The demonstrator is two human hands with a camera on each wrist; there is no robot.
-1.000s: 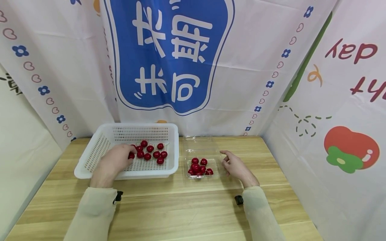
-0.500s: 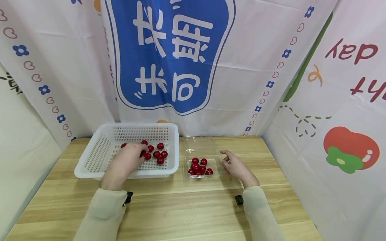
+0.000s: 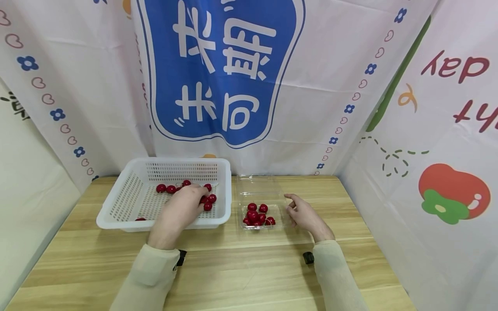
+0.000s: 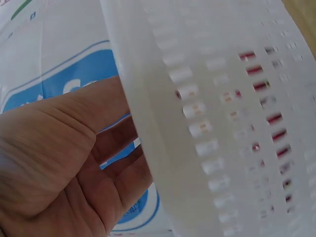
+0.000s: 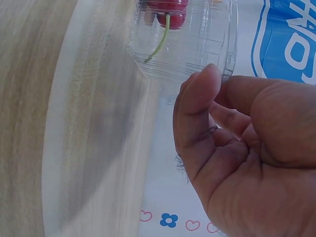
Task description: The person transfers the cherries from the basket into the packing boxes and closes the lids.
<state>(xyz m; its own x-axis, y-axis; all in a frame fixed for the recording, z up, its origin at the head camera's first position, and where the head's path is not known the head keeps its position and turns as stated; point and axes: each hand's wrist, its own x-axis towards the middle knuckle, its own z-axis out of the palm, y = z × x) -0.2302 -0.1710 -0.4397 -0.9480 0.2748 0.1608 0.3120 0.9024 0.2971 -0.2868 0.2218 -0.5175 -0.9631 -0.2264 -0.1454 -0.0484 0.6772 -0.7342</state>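
Left wrist view: basket (image 4: 163, 148) hides fingertips of left hand (image 4: 64, 163).

Wooden table (image 3: 249, 276), cloth (image 3: 319, 103) hanging behind its far edge, blue sign (image 3: 218, 69) there, red fruit print (image 3: 447, 181) past the right edge!

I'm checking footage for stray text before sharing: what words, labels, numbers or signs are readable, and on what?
"未来可期", turned sideways: blue patch on the back cloth.
"day", upside down: right cloth.
"ht", upside down, cut off by the picture's edge: right cloth.
Red lettering in a back cloth fold, and dark writing on the left cloth: unreadable.
White basket and clear box: no label or number visible.
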